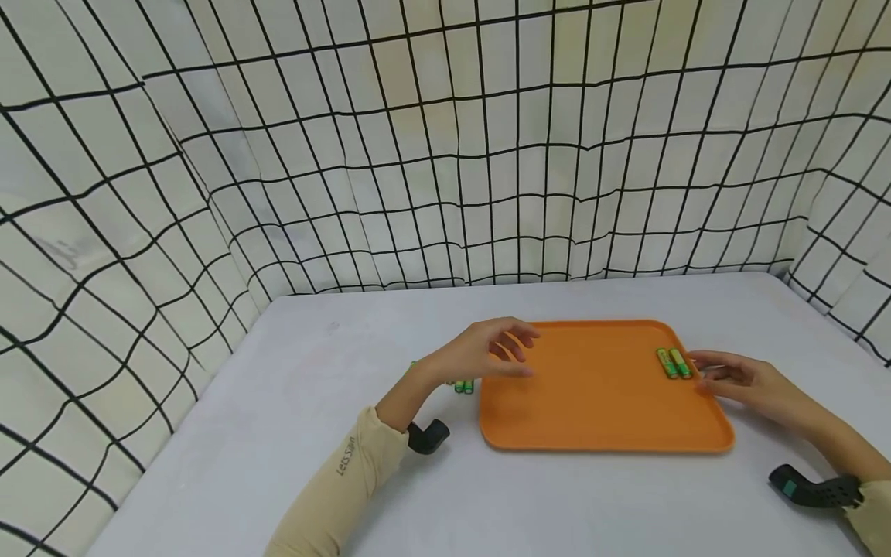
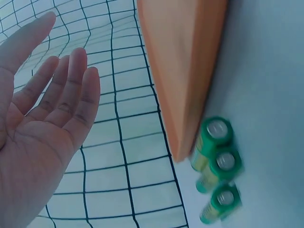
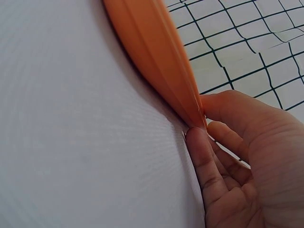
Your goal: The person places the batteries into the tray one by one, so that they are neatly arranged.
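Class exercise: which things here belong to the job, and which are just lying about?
Job, likely: orange tray, touched by the right hand; two batteries on the tray; more batteries beside it.
Just around: white table; black net; wrist devices.

Left sleeve point(image 1: 337, 483): dark lettering point(image 1: 346, 456) starts "Lets", rest unclear. Green-yellow batteries point(image 1: 666, 363): print too small to read.

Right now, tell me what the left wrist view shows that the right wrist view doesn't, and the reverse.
Only the left wrist view shows the left hand, palm in view and holding nothing, and three green batteries beside the tray.

Only the right wrist view shows the right hand, its fingers pinching the tray's rim.

Both share part of the orange tray, the white table surface and the black netting.
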A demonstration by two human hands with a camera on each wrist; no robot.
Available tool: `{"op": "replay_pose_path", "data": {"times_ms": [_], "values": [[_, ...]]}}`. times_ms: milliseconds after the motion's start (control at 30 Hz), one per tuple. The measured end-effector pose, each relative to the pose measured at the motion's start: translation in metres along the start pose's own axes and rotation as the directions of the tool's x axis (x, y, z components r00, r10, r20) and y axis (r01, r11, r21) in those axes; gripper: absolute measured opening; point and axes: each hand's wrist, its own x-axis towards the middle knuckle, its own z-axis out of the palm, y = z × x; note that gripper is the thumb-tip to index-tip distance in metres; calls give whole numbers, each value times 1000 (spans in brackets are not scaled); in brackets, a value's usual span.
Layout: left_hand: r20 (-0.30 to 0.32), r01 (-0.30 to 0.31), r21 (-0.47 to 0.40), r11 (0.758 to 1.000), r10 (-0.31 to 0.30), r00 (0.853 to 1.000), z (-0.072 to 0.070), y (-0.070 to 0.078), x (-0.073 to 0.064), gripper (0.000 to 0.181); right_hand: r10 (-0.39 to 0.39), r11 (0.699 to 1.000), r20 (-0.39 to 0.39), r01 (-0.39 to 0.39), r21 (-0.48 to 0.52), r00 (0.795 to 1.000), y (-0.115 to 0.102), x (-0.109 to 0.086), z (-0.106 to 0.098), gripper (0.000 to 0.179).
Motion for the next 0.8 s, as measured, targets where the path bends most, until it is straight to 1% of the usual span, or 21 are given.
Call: {"op": "replay_pose_path", "data": {"times_ms": [200,400,467,667,800], "values": [[-34,36,22,999,-36,999,-9,-9,-15,49,-1,1000,-2,1,-1,1000,-1,0,2,58],[-47,56,23,998,-55,997,-16,-14,-26,48,-14,1000,-14,14,-4,1000,0,-1,1,57],[-49,67,24,997,-65,997,-18,-16,-29,48,-18,1000,-6,18,-2,1000,0,0,0,57],[-57,112,29,993,-110,992,-25,-22,-47,48,-12,1000,-4,12,-7,1000,2,1,2,56],[-86,136,30,990,-133,987,-32,-24,-58,48,-18,1000,-8,18,-17,1000,2,1,2,56]]}}
